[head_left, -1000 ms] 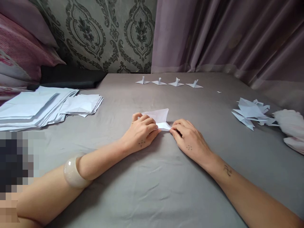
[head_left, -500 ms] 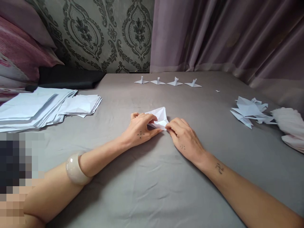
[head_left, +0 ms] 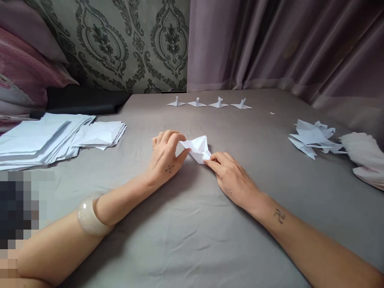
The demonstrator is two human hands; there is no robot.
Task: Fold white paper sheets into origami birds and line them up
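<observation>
A small piece of white paper, folded into a partly opened origami shape with a raised point, lies between my hands over the grey cloth. At its left corner, the thumb and index finger of my left hand close on the paper's edges. My right hand pinches the lower right corner between thumb and fingers, its other fingers curled in. A pale bangle circles my left forearm.
Several folded paper birds stand in a row at the back. White paper stacks lie left, near a black cloth. More paper birds are piled at right beside a pale bunched cloth. Curtains hang behind.
My left hand has shifted left from the paper's middle to its left corner, uncovering more of the folds. My right hand still pinches the right corner. The view has shifted slightly.
</observation>
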